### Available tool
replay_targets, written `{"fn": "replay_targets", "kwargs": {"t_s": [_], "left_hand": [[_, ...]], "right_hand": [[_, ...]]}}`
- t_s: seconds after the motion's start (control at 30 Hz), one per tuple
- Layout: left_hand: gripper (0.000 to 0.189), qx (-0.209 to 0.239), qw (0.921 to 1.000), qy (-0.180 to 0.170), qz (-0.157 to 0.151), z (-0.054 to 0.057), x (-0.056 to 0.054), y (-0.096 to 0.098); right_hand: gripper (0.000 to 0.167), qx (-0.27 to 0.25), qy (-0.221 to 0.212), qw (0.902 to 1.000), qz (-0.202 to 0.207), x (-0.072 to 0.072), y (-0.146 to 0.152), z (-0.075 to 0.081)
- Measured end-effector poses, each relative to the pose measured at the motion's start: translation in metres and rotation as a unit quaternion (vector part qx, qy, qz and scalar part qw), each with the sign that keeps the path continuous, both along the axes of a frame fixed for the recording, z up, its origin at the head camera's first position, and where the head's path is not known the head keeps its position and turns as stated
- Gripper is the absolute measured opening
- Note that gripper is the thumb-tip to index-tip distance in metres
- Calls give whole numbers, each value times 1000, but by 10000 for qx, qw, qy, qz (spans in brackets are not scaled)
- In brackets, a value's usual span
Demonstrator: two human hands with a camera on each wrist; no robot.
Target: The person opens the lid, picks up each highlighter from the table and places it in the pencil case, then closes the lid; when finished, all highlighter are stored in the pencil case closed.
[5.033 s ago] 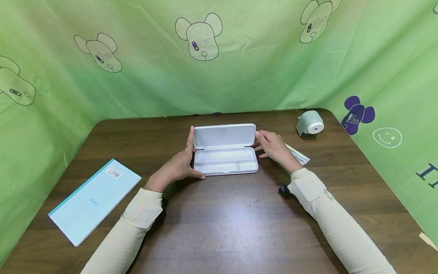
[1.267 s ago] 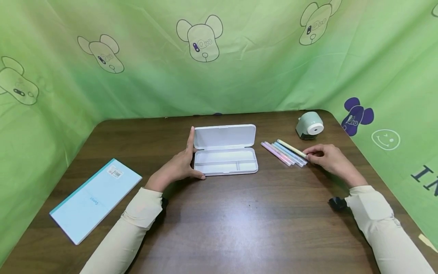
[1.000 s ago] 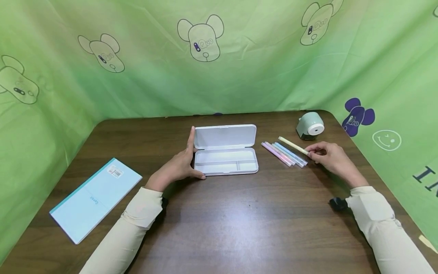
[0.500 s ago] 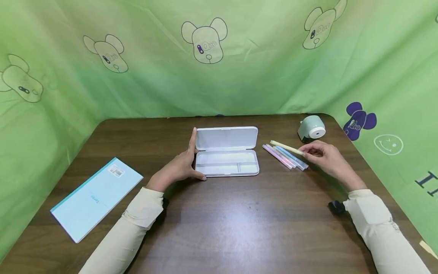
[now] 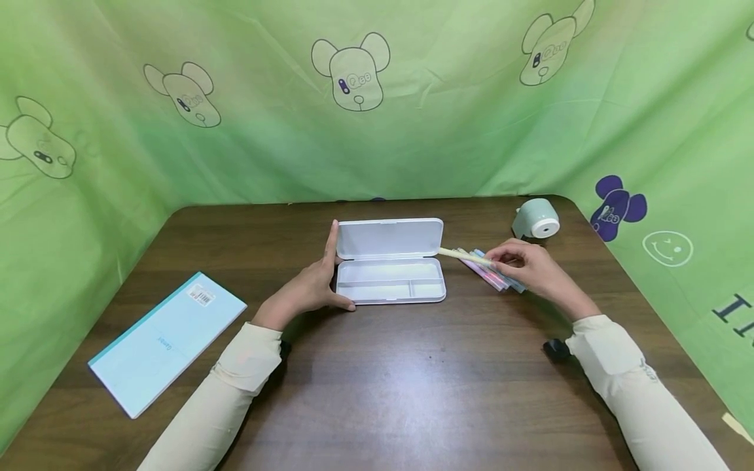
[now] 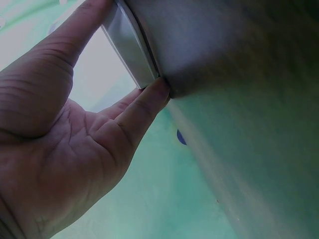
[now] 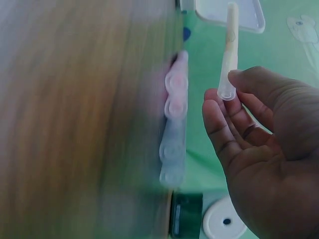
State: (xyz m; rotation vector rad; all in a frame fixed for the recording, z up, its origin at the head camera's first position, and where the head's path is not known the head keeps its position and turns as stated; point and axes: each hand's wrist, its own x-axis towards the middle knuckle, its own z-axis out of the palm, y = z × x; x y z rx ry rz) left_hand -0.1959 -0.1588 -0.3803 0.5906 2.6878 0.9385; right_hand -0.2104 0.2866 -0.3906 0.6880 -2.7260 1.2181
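In the head view, a white pencil case [image 5: 383,282] lies with its lid raised, and its divided compartments hold nothing. My left hand [image 5: 303,284] grips its left end, thumb at the front corner and index finger up along the lid; the left wrist view shows thumb and fingers [image 6: 144,107] on opposite edges. My right hand [image 5: 530,265] pinches a pale yellow marker [image 5: 465,256] near one end, and its other end points at the case's right side. Below it on the table lie several pink and blue markers [image 5: 489,278], partly hidden by the hand and the held marker.
A pale green pencil sharpener [image 5: 536,219] stands at the back right of the wooden table [image 5: 412,392]. A light blue notebook [image 5: 167,343] lies at the left. Green printed cloth [image 5: 412,157] hangs behind and beside the table.
My right hand has gone from the case's lid to the markers, lifted the yellow one off the group and carried it left towards the case. The left hand keeps its place.
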Motion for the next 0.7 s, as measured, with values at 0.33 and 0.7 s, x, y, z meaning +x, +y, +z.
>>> {"fn": "replay_targets", "kwargs": {"t_s": [0.33,0.7], "left_hand": [[167,26,10000,88,-20,-10,-6,-6],[177,258,9994,238,49,-66,-43,-22]], "right_hand": [[16,-101,-158,9996,193,-7,-23,1],[14,-31,-146,9994,302,-16,-47,1]]}}
